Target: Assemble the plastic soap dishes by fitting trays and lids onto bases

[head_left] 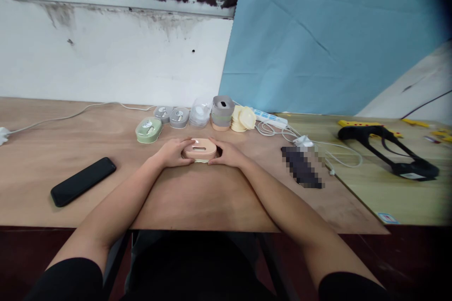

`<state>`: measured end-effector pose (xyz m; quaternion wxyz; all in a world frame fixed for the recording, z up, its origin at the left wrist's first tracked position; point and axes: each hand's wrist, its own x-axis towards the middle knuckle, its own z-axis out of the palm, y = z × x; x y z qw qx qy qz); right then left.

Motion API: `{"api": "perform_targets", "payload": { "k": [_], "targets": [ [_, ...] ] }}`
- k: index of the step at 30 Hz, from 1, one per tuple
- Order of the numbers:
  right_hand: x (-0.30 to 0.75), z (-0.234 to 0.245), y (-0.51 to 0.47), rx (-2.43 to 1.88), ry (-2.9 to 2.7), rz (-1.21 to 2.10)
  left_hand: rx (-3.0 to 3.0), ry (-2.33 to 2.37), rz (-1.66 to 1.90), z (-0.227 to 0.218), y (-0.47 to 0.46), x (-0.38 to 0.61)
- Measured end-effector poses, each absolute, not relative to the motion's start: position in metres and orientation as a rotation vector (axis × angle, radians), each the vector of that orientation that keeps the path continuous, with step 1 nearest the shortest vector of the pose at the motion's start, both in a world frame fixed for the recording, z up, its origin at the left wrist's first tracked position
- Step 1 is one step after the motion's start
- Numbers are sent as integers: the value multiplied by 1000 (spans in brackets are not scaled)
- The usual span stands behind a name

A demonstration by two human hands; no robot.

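Observation:
A small oval peach plastic box (200,149) with a slot in its top stands on the wooden table, a pale rim showing at its base. My left hand (175,152) is closed around its left end, and my right hand (227,153) around its right end. Behind the left hand sits a green oval box (149,130) with a clear cover. Two grey boxes (179,117) stand beyond it, beside stacked clear plastic covers (200,114). Further right are a stack of grey, green and peach oval rings (222,114) and several cream-yellow lids (243,118).
A black phone (83,181) lies on the left. To the right are a white power strip (270,118) with cables, a dark blurred item (302,167) and a black strap-like frame (388,150). The table's front edge (205,231) runs close to my body.

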<state>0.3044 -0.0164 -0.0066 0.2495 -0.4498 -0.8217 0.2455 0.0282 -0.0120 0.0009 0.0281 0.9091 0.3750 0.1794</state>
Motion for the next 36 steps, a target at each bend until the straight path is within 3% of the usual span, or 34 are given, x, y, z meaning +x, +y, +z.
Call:
{"api": "perform_targets", "payload": {
  "k": [26,36],
  "targets": [
    [299,-8,-13,-1121,-2183,739,2840,1302,365,5,-16,36],
    [301,-16,-9,-1164,-2232,587,2849,1369,367,2,-15,38]
  ]
}}
